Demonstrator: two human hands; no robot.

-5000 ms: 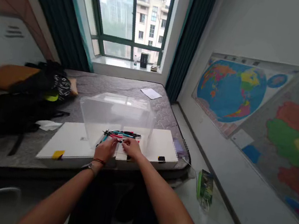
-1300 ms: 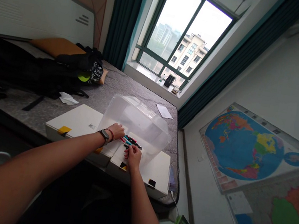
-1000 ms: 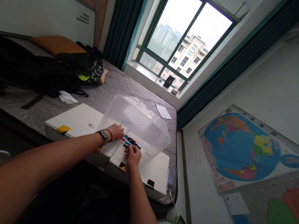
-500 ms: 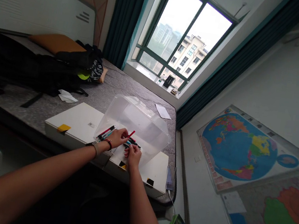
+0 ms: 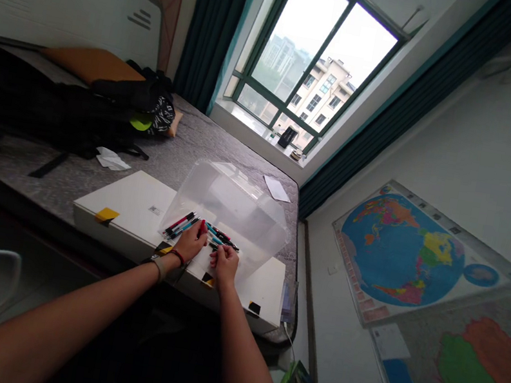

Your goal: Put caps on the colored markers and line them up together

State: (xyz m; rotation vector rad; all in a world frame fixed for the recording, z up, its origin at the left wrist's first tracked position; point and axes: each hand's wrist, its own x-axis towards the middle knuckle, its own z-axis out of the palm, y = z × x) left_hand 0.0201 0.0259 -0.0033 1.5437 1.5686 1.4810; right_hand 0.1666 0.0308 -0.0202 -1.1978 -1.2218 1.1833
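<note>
Red pen (image 5: 203, 227): near side of the clear bin (image 5: 239, 198), between two clusters of pens; a short red end stands up from the fingers, the rest hidden by the hand.
Just changed: half a second ago it slanted over the right cluster (image 5: 226, 239); now the left hand (image 5: 190, 247) has come back toward the person with it, clear of that cluster.
What that means: my reading is that the red pen is in handling, settled in neither cluster.
Left grip: pinched around the red pen, at the bin's near side.
Right hand (image 5: 224, 266): just beside the right cluster, fingertips drawn together; from here I can't tell whether they pinch a pen.
Left cluster (image 5: 180, 224): toward the bin's left end, slim pens lying roughly side by side, dark, red and pale blue.
Right cluster look: dark, blue and red pens, crossed more loosely.
White boxes (image 5: 123, 197): beneath the bin and out past both its ends.
Bed (image 5: 204, 144): under it all; a white sheet (image 5: 277, 188) lies beyond the bin.
</note>
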